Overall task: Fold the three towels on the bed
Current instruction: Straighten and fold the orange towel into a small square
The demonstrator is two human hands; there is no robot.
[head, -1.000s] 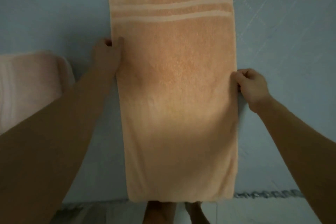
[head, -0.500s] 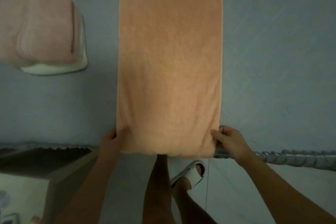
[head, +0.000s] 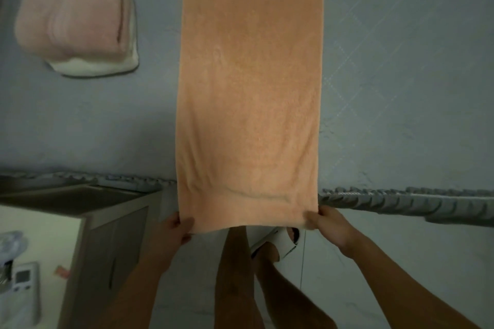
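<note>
A long orange towel (head: 250, 83) lies lengthwise on the grey-blue bed (head: 401, 75), folded into a narrow strip, its near end hanging just past the bed's edge. My left hand (head: 175, 230) pinches the near left corner and my right hand (head: 330, 226) pinches the near right corner. At the upper left a folded pink towel (head: 70, 5) rests on top of a folded white towel (head: 99, 65).
The bed's ruffled edge (head: 401, 201) runs across the view. A bedside cabinet (head: 80, 235) stands at the lower left with a remote control (head: 24, 276) on it. My legs and a white slipper (head: 278, 244) are below the towel on the pale floor.
My hands slid from the towel's long sides down to its near corners and now lift them slightly. The view tilted downward, bringing the pink and white stack into sight.
</note>
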